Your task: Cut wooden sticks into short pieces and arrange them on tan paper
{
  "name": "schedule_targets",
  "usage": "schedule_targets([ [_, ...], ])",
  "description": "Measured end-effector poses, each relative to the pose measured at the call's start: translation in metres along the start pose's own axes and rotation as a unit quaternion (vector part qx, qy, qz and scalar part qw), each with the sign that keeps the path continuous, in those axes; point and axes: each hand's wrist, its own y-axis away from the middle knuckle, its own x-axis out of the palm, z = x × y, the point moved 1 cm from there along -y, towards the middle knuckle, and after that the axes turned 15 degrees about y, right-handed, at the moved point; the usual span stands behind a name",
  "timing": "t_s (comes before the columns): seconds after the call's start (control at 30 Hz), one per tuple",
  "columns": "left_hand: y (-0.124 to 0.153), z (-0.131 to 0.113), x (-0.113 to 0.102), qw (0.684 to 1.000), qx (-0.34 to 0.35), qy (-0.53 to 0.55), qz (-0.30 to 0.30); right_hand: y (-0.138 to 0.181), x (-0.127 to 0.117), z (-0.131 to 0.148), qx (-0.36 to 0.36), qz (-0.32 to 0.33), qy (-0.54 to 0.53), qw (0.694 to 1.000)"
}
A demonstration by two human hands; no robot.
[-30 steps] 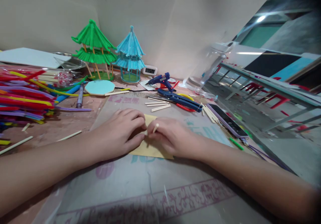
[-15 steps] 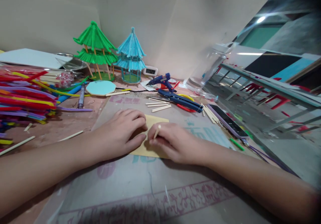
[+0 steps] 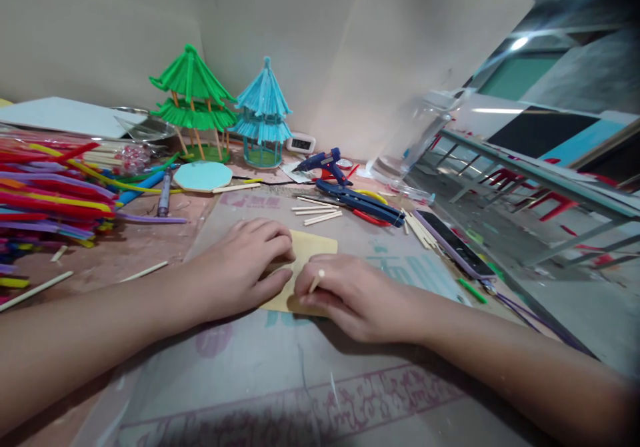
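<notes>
A small yellow sheet of paper (image 3: 315,245) lies on the printed plastic mat (image 3: 240,373). My left hand (image 3: 250,260) rests over its left side, fingers bent and thumb spread apart from them, pressing on the sheet. Pinched in my right hand (image 3: 350,293) is a short, pale wooden stick (image 3: 317,280), tilted, with its round end pointing up toward me. The stick's lower end is hidden by my fingers, above the sheet's right part. Several similar cut sticks (image 3: 320,215) lie just beyond the sheet.
A green pagoda model (image 3: 193,107) and a blue one (image 3: 263,117) stand at the back. Nearby are a glue gun (image 3: 323,161), blue-handled cutters (image 3: 360,201), a phone (image 3: 455,243) and a clear jug (image 3: 410,133). Coloured pipe cleaners (image 3: 50,193) pile up at left.
My right hand has shifted slightly down and right with the stick, showing more of the yellow sheet's upper edge. My left hand stays in place.
</notes>
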Motion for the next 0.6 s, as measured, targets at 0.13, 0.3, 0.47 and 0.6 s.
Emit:
schedule_targets([
  [0.13,0.000,0.000,0.000,1.000,-0.002,-0.009,-0.008,0.000,-0.002,-0.003,0.051,-0.039,0.067,0.996],
  [0.3,0.000,0.000,0.000,1.000,0.007,-0.004,-0.008,0.002,-0.004,0.003,0.001,0.003,0.006,1.000],
  [0.47,0.000,0.001,0.001,1.000,-0.023,-0.004,-0.009,0.001,0.001,-0.022,0.143,-0.090,-0.036,0.985],
  [0.6,0.000,0.002,0.001,1.000,-0.017,0.005,-0.014,-0.001,0.008,-0.032,0.223,-0.156,-0.383,0.883],
])
